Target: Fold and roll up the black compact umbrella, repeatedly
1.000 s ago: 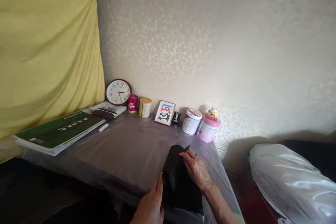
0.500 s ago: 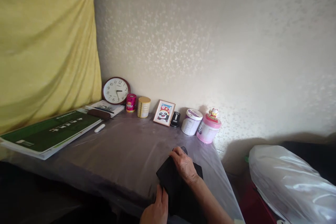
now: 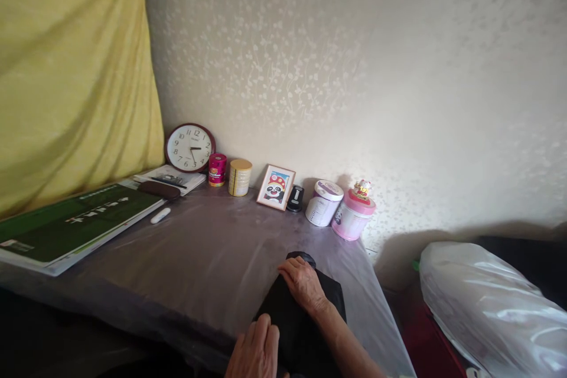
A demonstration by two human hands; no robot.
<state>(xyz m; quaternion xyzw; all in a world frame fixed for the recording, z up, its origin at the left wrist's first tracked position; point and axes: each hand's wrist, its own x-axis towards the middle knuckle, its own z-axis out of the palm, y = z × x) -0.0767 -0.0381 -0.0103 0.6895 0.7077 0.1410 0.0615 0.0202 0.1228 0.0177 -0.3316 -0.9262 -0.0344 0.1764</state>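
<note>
A black cloth item [image 3: 294, 325] lies at the near right part of the table, with a rounded fold at its far end; its exact kind does not show. My right hand [image 3: 303, 284] rests over the upper part, its fingers bent together on the fabric just below that fold. At the lower left edge of the cloth, my left hand [image 3: 257, 349] has its fingers curled and pinching the material. My right forearm covers part of the cloth, and its near end runs out of the picture.
Along the wall stand a clock [image 3: 190, 147], a pink can [image 3: 217, 170], a yellow-lidded can [image 3: 240, 178], a panda picture frame [image 3: 275, 188] and two lidded tubs [image 3: 325, 204]. A green book [image 3: 84, 221] lies left. Beyond the table's right edge is a plastic-wrapped bundle [image 3: 487, 301].
The black cloth now lies flatter and wider to the left. My left hand has moved slightly left with its edge, and my right hand has shifted a little left and down.
</note>
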